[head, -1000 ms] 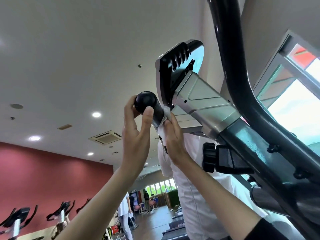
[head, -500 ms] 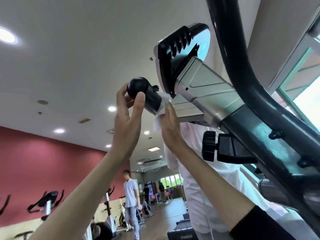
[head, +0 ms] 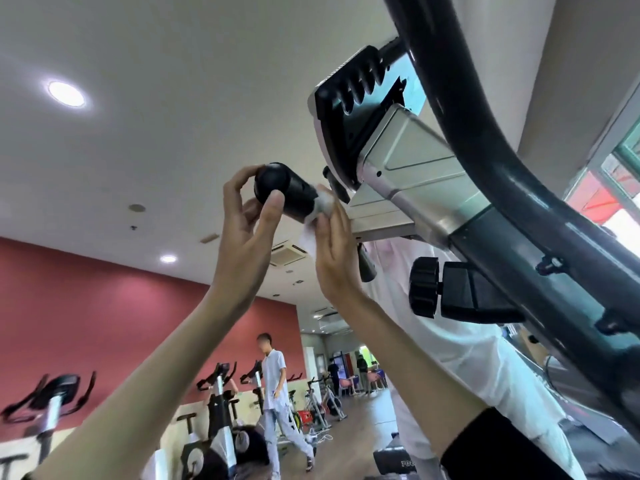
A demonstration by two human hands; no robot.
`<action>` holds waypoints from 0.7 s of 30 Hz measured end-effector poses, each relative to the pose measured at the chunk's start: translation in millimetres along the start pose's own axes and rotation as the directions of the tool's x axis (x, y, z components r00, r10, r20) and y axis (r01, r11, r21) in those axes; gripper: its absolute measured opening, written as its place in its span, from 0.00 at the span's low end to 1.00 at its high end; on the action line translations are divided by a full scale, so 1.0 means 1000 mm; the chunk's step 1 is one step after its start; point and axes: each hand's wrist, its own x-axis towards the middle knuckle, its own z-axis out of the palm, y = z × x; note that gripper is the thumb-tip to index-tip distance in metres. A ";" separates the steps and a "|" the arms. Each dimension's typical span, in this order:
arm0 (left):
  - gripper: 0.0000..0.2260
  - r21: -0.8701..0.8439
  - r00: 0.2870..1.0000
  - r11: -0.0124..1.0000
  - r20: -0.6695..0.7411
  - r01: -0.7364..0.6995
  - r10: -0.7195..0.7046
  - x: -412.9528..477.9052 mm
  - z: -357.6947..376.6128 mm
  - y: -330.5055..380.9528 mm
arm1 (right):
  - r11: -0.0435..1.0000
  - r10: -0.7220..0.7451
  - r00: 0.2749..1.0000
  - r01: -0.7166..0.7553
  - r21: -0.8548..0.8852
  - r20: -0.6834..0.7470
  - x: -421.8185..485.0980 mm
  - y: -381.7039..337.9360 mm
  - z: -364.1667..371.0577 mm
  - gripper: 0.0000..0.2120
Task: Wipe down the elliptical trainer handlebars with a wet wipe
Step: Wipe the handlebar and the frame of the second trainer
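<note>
Head cam, looking up: the black handlebar (head: 287, 194) end pokes out left, just below the console (head: 356, 109). L hand (head: 242, 233) pinches its rounded tip betw. thumb & fingers. R hand (head: 334, 254) is right beside it, fingers curled round the bar w/ the white wet wipe (head: 310, 237) pressed on; a corner of the wipe hangs under. Black knob (head: 424, 291) to the right, exercise bikes (head: 218, 403) in the bg.

Head camera, upward, near handlebar (head: 294, 194)
</note>
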 end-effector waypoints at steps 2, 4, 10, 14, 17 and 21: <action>0.14 0.003 1.000 1.000 0.004 0.014 -0.014 0.000 -0.001 0.001 | 0.994 0.100 0.995 -0.100 -0.042 0.001 0.000 0.008 -0.002 0.23; 0.12 0.013 1.000 1.000 0.009 0.022 -0.022 0.001 -0.003 0.002 | 0.984 0.172 0.985 -0.172 -0.046 -0.007 0.002 0.007 -0.002 0.25; 0.08 0.114 0.999 0.993 -0.046 -0.010 0.015 0.005 -0.011 -0.001 | 0.978 0.186 0.982 -0.184 0.100 -0.017 0.012 -0.025 0.000 0.16; 0.07 0.209 0.994 0.976 -0.085 -0.054 0.073 0.006 -0.015 0.002 | 0.996 0.039 0.999 -0.036 0.080 -0.036 0.016 -0.049 0.013 0.13; 0.08 0.285 0.989 0.955 -0.096 -0.080 0.111 0.006 -0.018 0.005 | 0.989 -0.125 0.991 0.128 0.073 -0.050 0.013 -0.053 0.018 0.19; 0.09 0.330 0.987 0.940 -0.100 -0.083 0.122 0.006 -0.020 0.006 | 0.962 -0.272 0.962 0.272 -0.020 -0.011 0.006 -0.027 0.014 0.19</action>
